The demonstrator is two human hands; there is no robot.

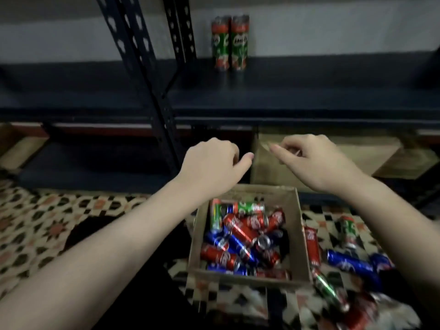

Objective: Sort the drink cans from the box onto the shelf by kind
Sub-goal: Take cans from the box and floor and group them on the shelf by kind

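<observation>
Patterned tile floor (47, 217) in cream, black and orange, pale wall (333, 27) behind, brown cardboard boxes (333, 160) on the low level, another brown box (21, 148) far left.

Two green cans (230, 42) stand on the shelf (309, 91). One cardboard box (298, 234) holds a jumble of red, blue and green cans, too piled and blurred to count. At least five loose cans (350, 263) lie on the floor. Two hands are in view.

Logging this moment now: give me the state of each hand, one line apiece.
Left hand: empty, fingers loosely curled, above the box.
Right hand: empty, fingers loosely curled, thumb and forefinger nearly pinched.
</observation>
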